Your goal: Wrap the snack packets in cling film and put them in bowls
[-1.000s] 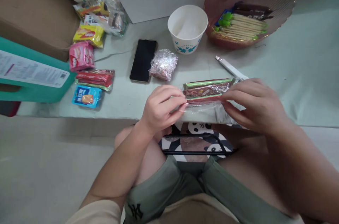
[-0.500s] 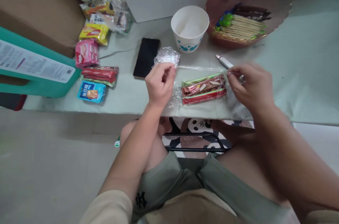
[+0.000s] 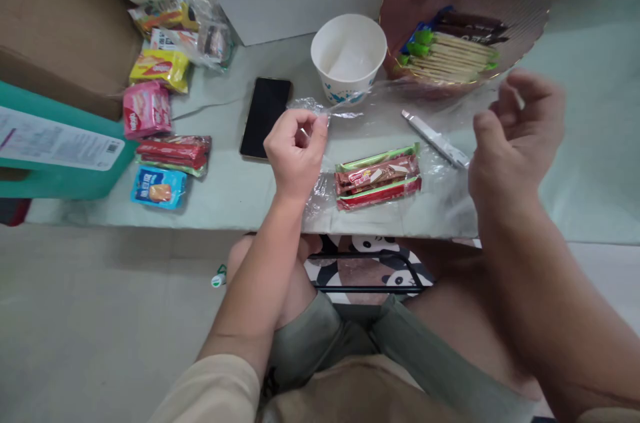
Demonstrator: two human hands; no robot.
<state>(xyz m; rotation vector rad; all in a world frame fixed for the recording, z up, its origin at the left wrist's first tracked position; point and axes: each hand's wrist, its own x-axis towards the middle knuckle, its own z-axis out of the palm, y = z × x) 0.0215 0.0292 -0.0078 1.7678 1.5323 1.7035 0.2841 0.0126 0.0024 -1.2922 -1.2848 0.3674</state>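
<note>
My left hand (image 3: 296, 153) pinches clear plastic film (image 3: 347, 115) between thumb and fingers, over the table beside the phone. The film stretches across toward my right hand (image 3: 520, 133), raised at the right with curled fingers that seem to grip its other side. Between and below my hands lie several wrapped snack bars (image 3: 379, 177), green, brown and red, side by side on the table, with crumpled clear film around them. A white utility knife (image 3: 436, 139) lies right of the bars, under or behind the see-through film.
Behind stand a white paper bowl (image 3: 349, 56) and a pinkish ribbed bowl (image 3: 523, 43) holding sticks and dark packets. A phone (image 3: 265, 117) lies left. Farther left are snack packs (image 3: 159, 187), a teal box (image 3: 60, 143) and a cardboard box (image 3: 65, 23). The table edge is near my knees.
My right hand has moved right and up, away from my left hand. The film, earlier a narrow taut strip, now spreads wider. The view has shifted slightly.
</note>
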